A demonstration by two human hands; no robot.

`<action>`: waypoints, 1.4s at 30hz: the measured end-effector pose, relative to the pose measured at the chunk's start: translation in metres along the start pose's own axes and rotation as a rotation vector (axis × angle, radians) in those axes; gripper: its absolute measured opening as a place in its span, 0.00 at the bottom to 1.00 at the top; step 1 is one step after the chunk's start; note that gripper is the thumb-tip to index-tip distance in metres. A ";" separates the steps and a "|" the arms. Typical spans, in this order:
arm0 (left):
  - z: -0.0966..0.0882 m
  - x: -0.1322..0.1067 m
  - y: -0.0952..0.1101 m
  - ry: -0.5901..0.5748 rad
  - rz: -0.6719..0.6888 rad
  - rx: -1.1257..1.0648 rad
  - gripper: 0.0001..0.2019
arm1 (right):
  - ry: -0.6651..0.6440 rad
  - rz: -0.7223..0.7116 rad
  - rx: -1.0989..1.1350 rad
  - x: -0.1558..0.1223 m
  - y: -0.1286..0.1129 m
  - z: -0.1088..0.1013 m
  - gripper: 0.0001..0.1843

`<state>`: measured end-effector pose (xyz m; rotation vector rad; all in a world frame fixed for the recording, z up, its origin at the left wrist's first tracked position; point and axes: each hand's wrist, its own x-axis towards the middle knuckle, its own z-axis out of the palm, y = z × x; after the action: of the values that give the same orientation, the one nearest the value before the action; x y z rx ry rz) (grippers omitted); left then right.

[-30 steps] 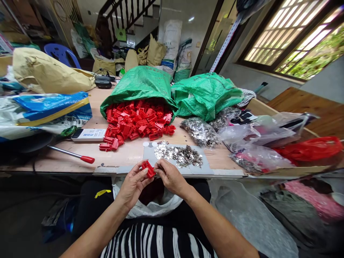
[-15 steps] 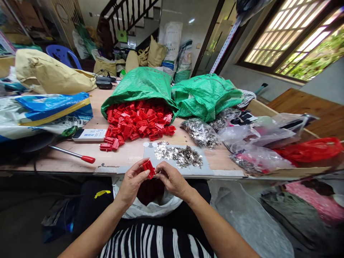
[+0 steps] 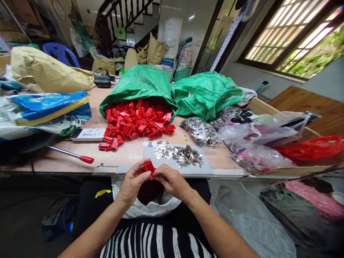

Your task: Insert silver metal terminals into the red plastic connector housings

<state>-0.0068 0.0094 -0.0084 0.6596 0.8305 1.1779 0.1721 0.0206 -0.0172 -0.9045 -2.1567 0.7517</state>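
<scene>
My left hand (image 3: 132, 183) grips a small red plastic part (image 3: 149, 167) just in front of the table's near edge. My right hand (image 3: 172, 181) is closed, its fingertips pressed against the same part's right side; whether it pinches a metal piece I cannot make out. Right behind the hands, a scatter of small silver metal pieces (image 3: 178, 154) lies on a grey sheet. Farther back, a heap of red plastic parts (image 3: 135, 121) spills from a green sack (image 3: 139, 84). Below my hands, a white bag (image 3: 153, 204) with red parts in it rests on my lap.
A second green sack (image 3: 206, 93) and clear bags of metal pieces (image 3: 200, 132) lie to the right, with a red bag (image 3: 311, 147) further right. A red-handled tool (image 3: 72, 155), a white remote (image 3: 88, 134) and a blue-and-white sack (image 3: 45, 111) lie to the left.
Both hands stay at the table edge on the red part; my right fingers have closed in tighter against it and the part has turned slightly.
</scene>
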 end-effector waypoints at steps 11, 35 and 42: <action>-0.001 -0.001 -0.001 0.015 -0.007 0.021 0.21 | 0.052 -0.040 0.001 0.000 0.001 0.001 0.06; -0.023 0.031 -0.016 -0.016 0.276 0.545 0.21 | 0.019 0.284 -0.218 0.001 0.014 -0.001 0.07; -0.027 0.037 -0.017 -0.071 0.328 0.711 0.20 | -0.043 0.247 -0.242 0.003 0.017 0.000 0.09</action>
<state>-0.0152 0.0409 -0.0446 1.4550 1.1163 1.1292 0.1773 0.0331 -0.0282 -1.3088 -2.2313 0.6391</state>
